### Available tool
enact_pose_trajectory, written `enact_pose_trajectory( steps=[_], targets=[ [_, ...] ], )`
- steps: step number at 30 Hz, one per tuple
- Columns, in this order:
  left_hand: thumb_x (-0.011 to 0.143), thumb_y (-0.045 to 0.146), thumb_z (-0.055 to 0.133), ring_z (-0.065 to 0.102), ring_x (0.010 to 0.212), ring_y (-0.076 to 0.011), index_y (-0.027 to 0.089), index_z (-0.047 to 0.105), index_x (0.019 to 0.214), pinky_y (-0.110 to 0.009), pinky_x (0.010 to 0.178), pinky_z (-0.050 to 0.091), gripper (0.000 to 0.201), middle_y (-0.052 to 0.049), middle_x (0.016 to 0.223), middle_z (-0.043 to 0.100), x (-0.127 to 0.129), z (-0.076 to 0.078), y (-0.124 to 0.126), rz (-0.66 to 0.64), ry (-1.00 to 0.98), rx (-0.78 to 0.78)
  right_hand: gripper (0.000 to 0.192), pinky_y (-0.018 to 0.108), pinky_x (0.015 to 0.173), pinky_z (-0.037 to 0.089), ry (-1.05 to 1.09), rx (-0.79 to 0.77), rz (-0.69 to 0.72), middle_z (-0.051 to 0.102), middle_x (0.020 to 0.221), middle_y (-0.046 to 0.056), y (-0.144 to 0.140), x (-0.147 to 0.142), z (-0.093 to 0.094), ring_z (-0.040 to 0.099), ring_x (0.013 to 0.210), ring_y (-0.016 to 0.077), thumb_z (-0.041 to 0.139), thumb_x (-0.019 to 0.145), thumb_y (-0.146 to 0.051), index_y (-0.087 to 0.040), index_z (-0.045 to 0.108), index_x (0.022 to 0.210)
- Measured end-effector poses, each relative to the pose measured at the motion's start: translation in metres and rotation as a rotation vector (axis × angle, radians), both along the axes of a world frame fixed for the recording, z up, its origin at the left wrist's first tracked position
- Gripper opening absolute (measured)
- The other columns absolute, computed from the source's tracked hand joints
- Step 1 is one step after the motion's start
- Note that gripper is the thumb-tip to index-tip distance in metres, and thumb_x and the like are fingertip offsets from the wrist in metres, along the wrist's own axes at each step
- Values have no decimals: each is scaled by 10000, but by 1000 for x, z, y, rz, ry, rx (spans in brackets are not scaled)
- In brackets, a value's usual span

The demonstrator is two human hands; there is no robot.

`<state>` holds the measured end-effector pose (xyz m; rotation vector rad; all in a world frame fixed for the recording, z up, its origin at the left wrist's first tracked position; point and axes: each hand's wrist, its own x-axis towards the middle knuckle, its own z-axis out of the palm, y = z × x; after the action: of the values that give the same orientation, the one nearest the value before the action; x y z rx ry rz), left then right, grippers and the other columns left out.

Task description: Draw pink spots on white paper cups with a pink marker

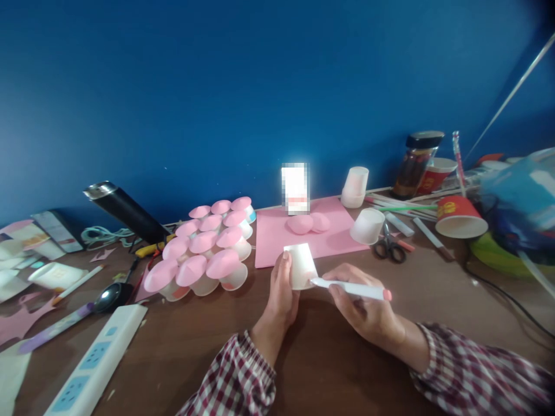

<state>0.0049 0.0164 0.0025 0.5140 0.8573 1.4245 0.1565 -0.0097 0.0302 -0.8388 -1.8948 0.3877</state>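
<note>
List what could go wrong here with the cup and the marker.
1. The left hand grips the small white cup by its side only; pressure from the marker in the right hand may dent or twist it.
2. The pink-topped cups stand packed close by the left hand; a stray elbow could topple them.

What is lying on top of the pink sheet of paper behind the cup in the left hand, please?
On the pink sheet lie two pink rounded paper pieces, and a blurred white card stands at its far edge. The table beneath the sheet is covered.
</note>
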Motion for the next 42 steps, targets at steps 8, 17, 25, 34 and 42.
enact_pose_trajectory(
  steps=[8,17,25,34,42],
  targets=[
    [803,494,650,474,640,-113,168,578,821,-234,599,409,335,15,709,518,0,-2,0,-2,20,3,119,276,625,517,-8,11,28,650,764,41,1,-1,-1,614,657,159,527,883,-112,-175,619,926],
    [783,430,687,466,623,-108,151,606,811,-226,582,408,292,12,693,541,3,6,-2,45,60,57,152,269,654,517,26,38,77,675,819,46,-1,-2,-4,629,708,159,501,898,-115,-172,615,981],
    [768,506,680,497,641,-107,159,610,862,-227,606,437,367,13,723,550,1,-1,1,41,-8,9,106,273,619,499,-27,37,33,641,747,44,1,0,-4,609,655,157,532,880,-111,-151,620,924],
    [757,510,692,474,617,-101,161,587,828,-222,552,431,372,23,699,504,0,-3,2,40,-51,-21,104,251,593,481,5,-16,-27,621,733,35,2,0,-4,588,621,137,524,891,-121,-147,624,906],
    [776,498,671,494,663,-123,200,599,883,-244,579,457,324,6,783,532,-1,0,3,48,-67,-42,97,255,574,467,24,-71,-103,611,720,29,2,1,-4,579,595,134,517,912,-166,-156,613,899]
  ],
)
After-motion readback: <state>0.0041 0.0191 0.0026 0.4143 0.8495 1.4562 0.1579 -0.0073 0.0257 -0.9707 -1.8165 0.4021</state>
